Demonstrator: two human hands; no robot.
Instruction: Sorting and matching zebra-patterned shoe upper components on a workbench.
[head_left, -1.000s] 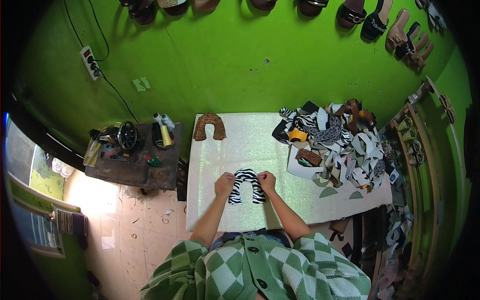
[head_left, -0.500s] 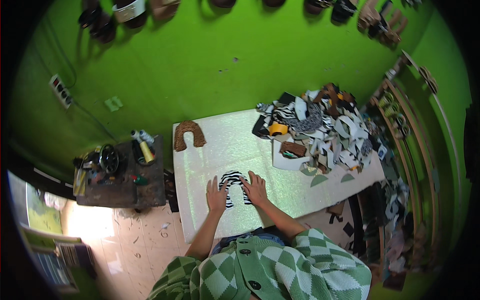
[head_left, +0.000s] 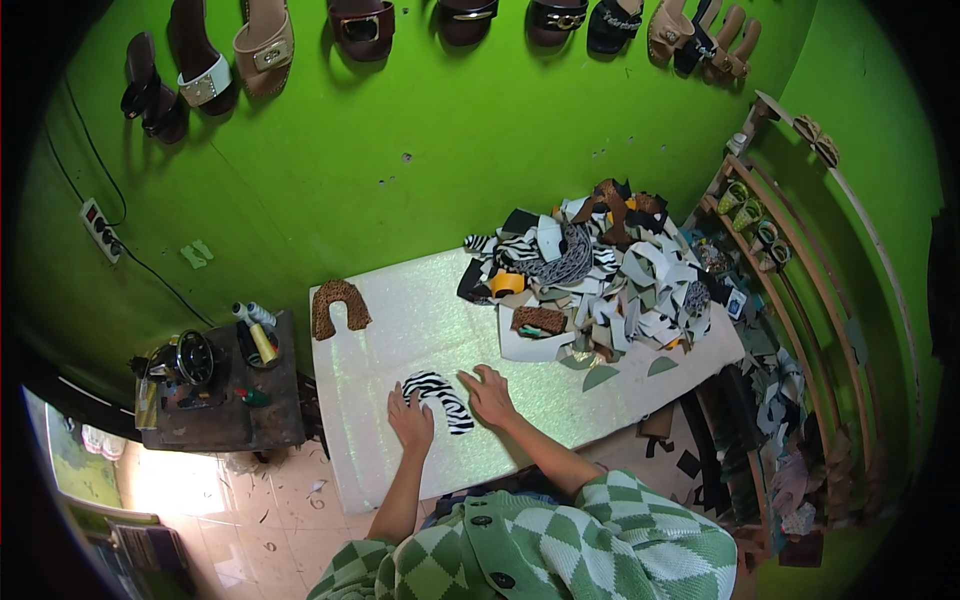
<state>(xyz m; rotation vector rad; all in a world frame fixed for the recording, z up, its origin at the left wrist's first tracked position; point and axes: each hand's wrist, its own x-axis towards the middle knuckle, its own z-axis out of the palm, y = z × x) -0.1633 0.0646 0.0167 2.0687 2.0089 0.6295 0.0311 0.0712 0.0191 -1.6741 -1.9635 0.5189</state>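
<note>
A black-and-white zebra-striped arch-shaped piece [head_left: 455, 406] lies flat on the pale, shiny-topped table [head_left: 420, 300] close in front of me. My left hand [head_left: 411, 422] rests on its left leg with the fingers stretched out, hiding part of that leg. Just off the piece's right side is my right hand [head_left: 490, 398], fingers apart and nothing in them. Toward the table's far left corner sits a brown spotted piece [head_left: 340, 290] of similar arch shape.
A heap of cut scraps [head_left: 610, 270] covers the table's far right. To the left stands a dark wooden stand with a sewing machine [head_left: 190, 355] and thread spools [head_left: 262, 343]. Sandals [head_left: 362, 30] line the green wall above; a wooden rack [head_left: 780, 275] is at right.
My right hand has come off the striped piece to its right, while the left hand stays on it. The striped piece now looks turned slightly. The whole view has shifted.
</note>
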